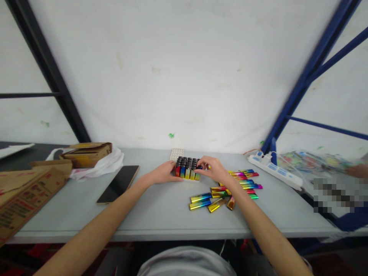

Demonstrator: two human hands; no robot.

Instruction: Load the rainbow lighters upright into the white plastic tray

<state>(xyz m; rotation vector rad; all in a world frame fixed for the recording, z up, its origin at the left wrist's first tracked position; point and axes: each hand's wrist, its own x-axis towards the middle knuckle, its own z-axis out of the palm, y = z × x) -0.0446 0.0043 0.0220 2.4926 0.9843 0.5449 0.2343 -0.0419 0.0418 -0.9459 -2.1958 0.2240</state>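
Near the back middle of the grey table stands a block of colourful lighters (pixel 188 173) with black tops, packed upright in rows. My left hand (pixel 166 172) is closed around the left side of this block. At its right side, the fingers of my right hand (pixel 212 168) pinch the black top of a lighter at the front right corner. More shiny lighters (pixel 200 197) in yellow, blue, red and green lie loose beneath and beside my right forearm. Behind the block is a pale tray (pixel 176 154) with a grid of holes.
A dark flat phone-like slab (pixel 118 184) lies left of my left forearm. Cardboard boxes (pixel 34 193) and a white plastic bag (pixel 99 165) are at the far left. A white power strip (pixel 275 171) sits at the right. Another person's hand (pixel 358 170) shows at the right edge.
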